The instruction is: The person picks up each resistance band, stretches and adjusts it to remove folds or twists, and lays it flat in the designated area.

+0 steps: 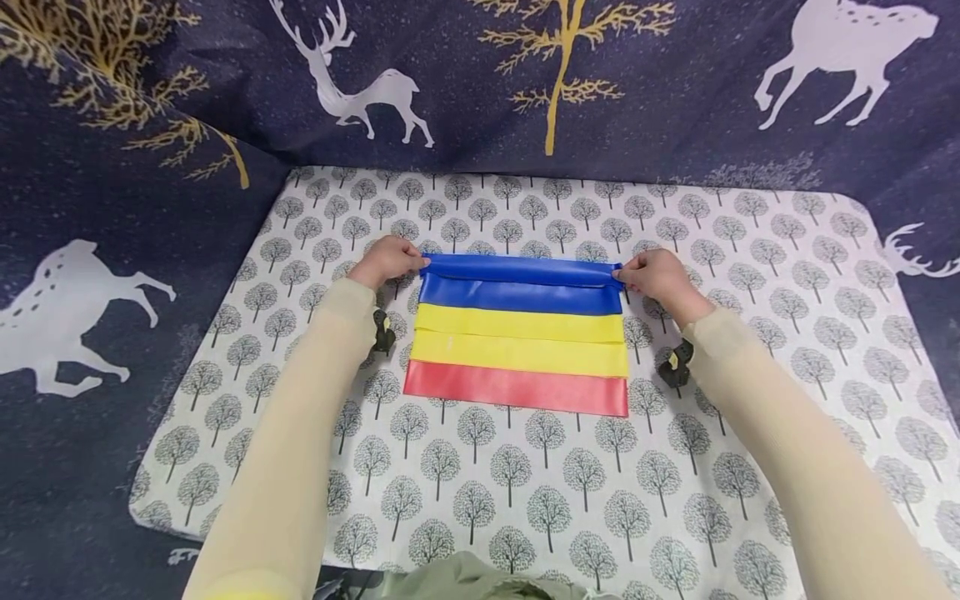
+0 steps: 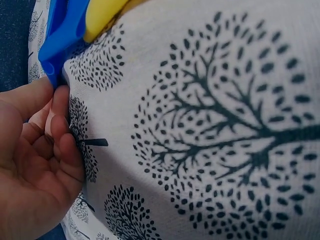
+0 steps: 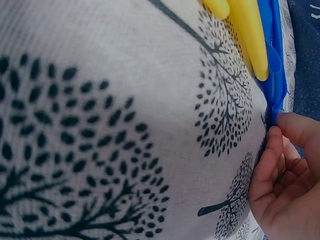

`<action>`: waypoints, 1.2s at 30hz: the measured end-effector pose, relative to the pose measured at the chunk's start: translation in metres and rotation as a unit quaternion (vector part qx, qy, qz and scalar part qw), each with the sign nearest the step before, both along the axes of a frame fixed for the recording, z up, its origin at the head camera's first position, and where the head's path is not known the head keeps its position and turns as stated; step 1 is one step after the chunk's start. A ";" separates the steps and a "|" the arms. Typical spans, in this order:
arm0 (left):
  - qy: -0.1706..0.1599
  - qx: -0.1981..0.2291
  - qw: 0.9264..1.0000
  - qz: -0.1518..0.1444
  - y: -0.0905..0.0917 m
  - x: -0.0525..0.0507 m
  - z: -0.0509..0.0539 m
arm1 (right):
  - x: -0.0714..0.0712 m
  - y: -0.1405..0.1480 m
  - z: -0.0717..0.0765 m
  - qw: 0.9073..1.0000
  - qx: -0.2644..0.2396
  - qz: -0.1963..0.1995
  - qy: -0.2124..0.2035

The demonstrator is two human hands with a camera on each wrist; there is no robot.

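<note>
Strips of smooth, flexible sheet lie one below another on the table: a blue sheet (image 1: pixel 521 295) at the far side, a yellow sheet (image 1: pixel 517 337) in the middle and a red sheet (image 1: pixel 517 387) nearest me. Along its far edge the blue sheet is folded over into a raised band. My left hand (image 1: pixel 392 259) pinches the left end of that band between thumb and finger. At the opposite end, my right hand (image 1: pixel 654 275) pinches the right corner. Both wrist views show the blue sheet (image 2: pixel 62 42) looped at the pinched corners, with the yellow sheet (image 3: pixel 247 37) beside it.
A white cloth with a tree print covers the table (image 1: pixel 510 492). Behind it hangs a dark blue curtain (image 1: pixel 465 92) with deer and gold trees. Dark wrist devices (image 1: pixel 384 331) sit under the cream sleeves (image 1: pixel 292 467). Grey-green fabric (image 1: pixel 472 579) shows at the near edge.
</note>
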State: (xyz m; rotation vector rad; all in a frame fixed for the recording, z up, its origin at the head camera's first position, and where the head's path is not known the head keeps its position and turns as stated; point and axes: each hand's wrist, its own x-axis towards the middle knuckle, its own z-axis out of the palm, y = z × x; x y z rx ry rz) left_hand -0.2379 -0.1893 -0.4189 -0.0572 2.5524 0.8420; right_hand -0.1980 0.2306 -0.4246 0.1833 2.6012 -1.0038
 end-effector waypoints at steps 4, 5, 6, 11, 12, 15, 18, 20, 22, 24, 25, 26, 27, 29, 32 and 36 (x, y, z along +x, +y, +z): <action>-0.008 0.002 1.000 0.002 -0.001 0.000 -0.001 | 0.000 -0.001 0.000 1.000 0.012 0.003 0.002; -0.010 0.005 1.000 0.003 -0.001 0.001 0.000 | 0.000 -0.001 -0.001 1.000 0.016 0.005 0.004; -0.012 0.008 1.000 0.005 -0.001 0.001 -0.001 | -0.001 -0.001 -0.001 1.000 0.020 0.006 0.006; -0.012 0.012 1.000 0.008 0.000 0.001 0.000 | -0.002 0.000 -0.004 0.999 0.028 0.009 0.013; -0.012 0.013 1.000 0.010 0.000 0.001 0.000 | -0.001 0.000 -0.005 0.999 0.028 0.008 0.013; -0.012 0.019 1.000 0.010 0.002 0.003 0.000 | 0.000 0.001 -0.006 0.999 0.029 0.006 0.013; -0.010 0.027 1.000 0.014 0.003 0.004 0.000 | 0.001 0.003 -0.007 1.000 0.026 0.007 0.015; -0.006 0.028 0.999 0.016 0.003 0.004 -0.001 | 0.002 0.003 -0.007 1.000 0.021 0.006 0.018; -0.003 0.031 0.999 0.018 0.003 0.004 -0.001 | 0.003 0.003 -0.007 1.000 0.016 0.005 0.022; -0.005 0.040 0.999 0.022 0.003 0.003 -0.001 | 0.003 0.002 -0.007 1.000 0.012 -0.001 0.022; -0.006 0.045 0.999 0.023 0.002 0.003 -0.001 | 0.004 0.002 -0.007 1.000 0.012 -0.002 0.022; -0.010 0.053 0.998 0.027 0.002 0.004 -0.001 | 0.004 0.001 -0.007 1.000 0.010 -0.003 0.021; -0.012 0.061 0.998 0.029 0.001 0.004 -0.001 | 0.004 0.001 -0.007 1.000 0.008 -0.004 0.020; -0.017 0.077 0.996 0.036 -0.002 0.005 0.000 | 0.004 0.001 -0.008 1.000 0.006 -0.004 0.022; -0.015 0.109 0.993 0.041 -0.007 0.006 0.002 | 0.004 0.000 -0.008 1.000 -0.001 -0.007 0.029; -0.014 0.148 0.987 0.056 -0.015 0.008 0.002 | 0.008 0.002 -0.009 0.997 -0.057 -0.020 0.037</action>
